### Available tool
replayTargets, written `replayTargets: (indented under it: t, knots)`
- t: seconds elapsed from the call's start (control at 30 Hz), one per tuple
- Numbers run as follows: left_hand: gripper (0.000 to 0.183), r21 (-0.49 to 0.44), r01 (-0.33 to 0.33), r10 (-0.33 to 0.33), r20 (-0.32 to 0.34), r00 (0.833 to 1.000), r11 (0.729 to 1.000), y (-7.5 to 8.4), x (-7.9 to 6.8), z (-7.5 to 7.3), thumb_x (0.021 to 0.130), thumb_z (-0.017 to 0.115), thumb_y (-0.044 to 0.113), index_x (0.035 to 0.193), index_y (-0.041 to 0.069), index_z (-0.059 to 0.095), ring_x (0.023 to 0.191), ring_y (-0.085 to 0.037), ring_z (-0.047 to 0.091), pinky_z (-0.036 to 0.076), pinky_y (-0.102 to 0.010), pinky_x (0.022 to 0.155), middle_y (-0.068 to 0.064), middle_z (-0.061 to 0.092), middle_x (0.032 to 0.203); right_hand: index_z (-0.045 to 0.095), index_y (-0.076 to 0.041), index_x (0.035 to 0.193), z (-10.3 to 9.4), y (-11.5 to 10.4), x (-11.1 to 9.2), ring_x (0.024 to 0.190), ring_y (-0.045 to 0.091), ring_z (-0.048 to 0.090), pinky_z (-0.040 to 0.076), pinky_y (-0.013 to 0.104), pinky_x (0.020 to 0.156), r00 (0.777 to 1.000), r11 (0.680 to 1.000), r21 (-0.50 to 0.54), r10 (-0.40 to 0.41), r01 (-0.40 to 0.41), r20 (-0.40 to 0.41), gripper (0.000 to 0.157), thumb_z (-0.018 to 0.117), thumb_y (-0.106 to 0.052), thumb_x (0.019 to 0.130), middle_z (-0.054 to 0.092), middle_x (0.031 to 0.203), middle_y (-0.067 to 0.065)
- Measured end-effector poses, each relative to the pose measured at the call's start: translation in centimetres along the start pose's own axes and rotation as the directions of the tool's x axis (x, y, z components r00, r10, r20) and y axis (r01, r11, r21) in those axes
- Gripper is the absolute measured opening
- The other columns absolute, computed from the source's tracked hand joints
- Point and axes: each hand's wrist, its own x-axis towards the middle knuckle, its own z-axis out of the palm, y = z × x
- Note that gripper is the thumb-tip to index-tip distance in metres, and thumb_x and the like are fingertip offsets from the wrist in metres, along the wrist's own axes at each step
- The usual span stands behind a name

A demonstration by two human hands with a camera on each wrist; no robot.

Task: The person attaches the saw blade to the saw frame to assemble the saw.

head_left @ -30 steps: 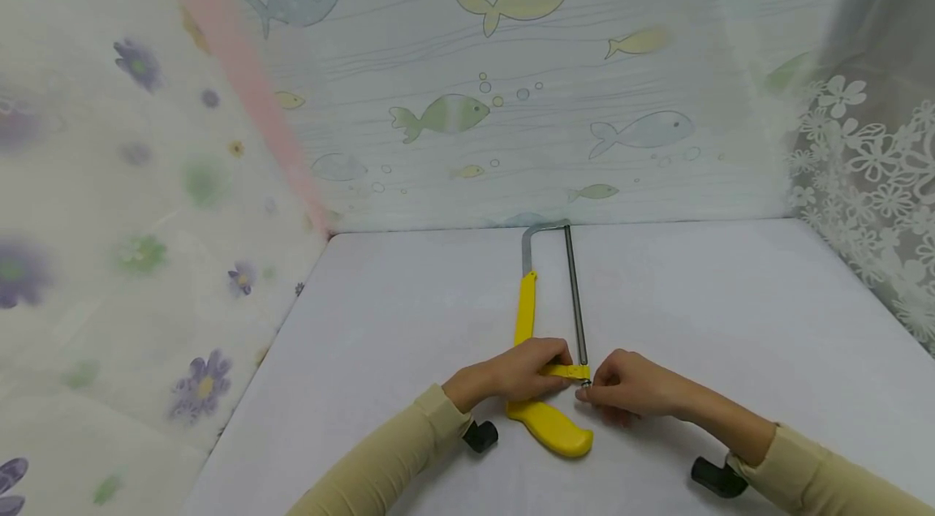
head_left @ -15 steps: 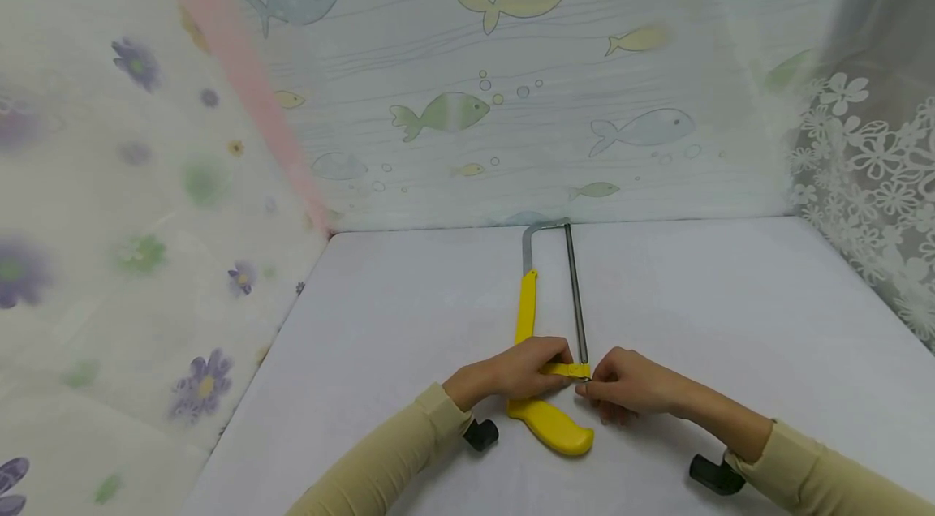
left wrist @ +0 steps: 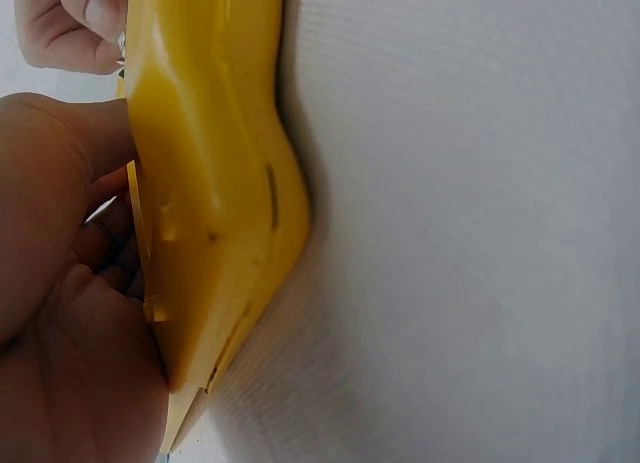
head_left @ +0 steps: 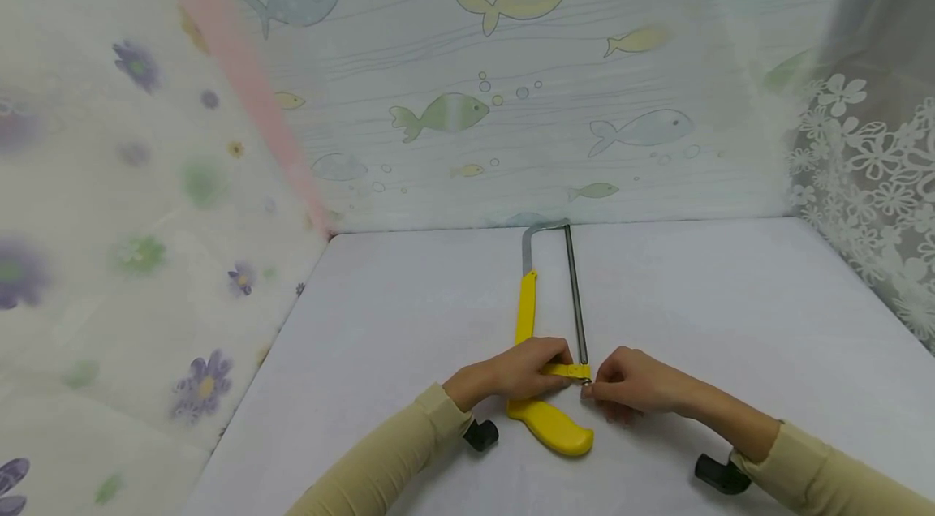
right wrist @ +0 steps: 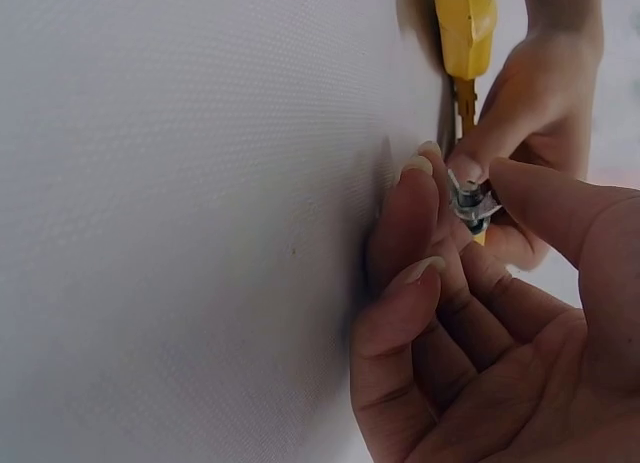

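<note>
A hacksaw with a yellow frame and handle lies on the white table, its steel front bow at the far end. Its dark blade runs along the right side. My left hand grips the yellow frame around the short arm that holds the blade's near end; the frame partly hides the fingers in the left wrist view. At that arm's end sits a small metal wing nut. My right hand pinches the wing nut between thumb and fingers, the other fingers curled beneath.
White cloth covers the table. A fish-printed curtain hangs at the back edge, a flowered one on the left and lace on the right. Black wrist devices hang under both sleeves.
My right thumb and fingertips have shifted slightly at the wing nut, and the hand sits a touch farther right. The left hand and the hacksaw have stayed still.
</note>
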Motion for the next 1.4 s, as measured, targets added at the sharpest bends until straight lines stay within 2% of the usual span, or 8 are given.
replayTargets:
  t: [0.6, 0.9, 1.1, 1.4]
  knots:
    - [0.013, -0.009, 0.009, -0.009, -0.002, 1.0, 1.0, 0.03, -0.01, 0.1, 0.102, 0.066, 0.018, 0.113, 0.013, 0.061, 0.092, -0.002, 0.053, 0.045, -0.014, 0.087, 0.008, 0.063, 0.106, 0.072, -0.007, 0.084, -0.12, 0.47, -0.52, 0.053, 0.011, 0.054, 0.044, 0.024, 0.048, 0.999, 0.999, -0.01, -0.052, 0.052, -0.006, 0.016, 0.071, -0.018, 0.096, 0.063, 0.066, 0.002]
    - [0.014, -0.026, 0.029, -0.029, 0.004, 1.0, 0.999, 0.28, -0.11, -0.01, 0.102, 0.065, 0.017, 0.114, 0.013, 0.06, 0.093, -0.002, 0.054, 0.045, -0.014, 0.089, 0.007, 0.063, 0.107, 0.071, -0.005, 0.074, 0.17, 0.04, -0.13, 0.053, 0.012, 0.052, 0.046, 0.026, 0.048, 0.999, 0.999, 0.011, -0.045, 0.045, 0.01, 0.035, 0.067, -0.029, 0.099, 0.061, 0.062, 0.002]
    - [0.013, -0.019, 0.016, -0.016, 0.002, 1.0, 1.0, 0.22, -0.05, 0.1, 0.102, 0.065, 0.017, 0.114, 0.012, 0.06, 0.093, -0.002, 0.054, 0.045, -0.014, 0.089, 0.007, 0.063, 0.107, 0.073, -0.007, 0.077, 0.49, -0.13, 0.14, 0.055, 0.015, 0.056, 0.048, 0.027, 0.05, 1.0, 1.0, 0.025, 0.0, 0.0, -0.007, 0.034, 0.064, -0.029, 0.101, 0.065, 0.065, 0.004]
    - [0.013, -0.016, 0.019, -0.019, -0.003, 1.0, 1.0, 0.21, -0.08, 0.09, 0.102, 0.065, 0.018, 0.113, 0.013, 0.06, 0.092, -0.002, 0.054, 0.045, -0.014, 0.088, 0.008, 0.063, 0.106, 0.073, -0.006, 0.077, 0.53, -0.31, 0.03, 0.053, 0.014, 0.053, 0.044, 0.025, 0.047, 1.0, 1.0, 0.029, 0.006, -0.005, -0.012, 0.034, 0.064, -0.028, 0.101, 0.064, 0.064, 0.005]
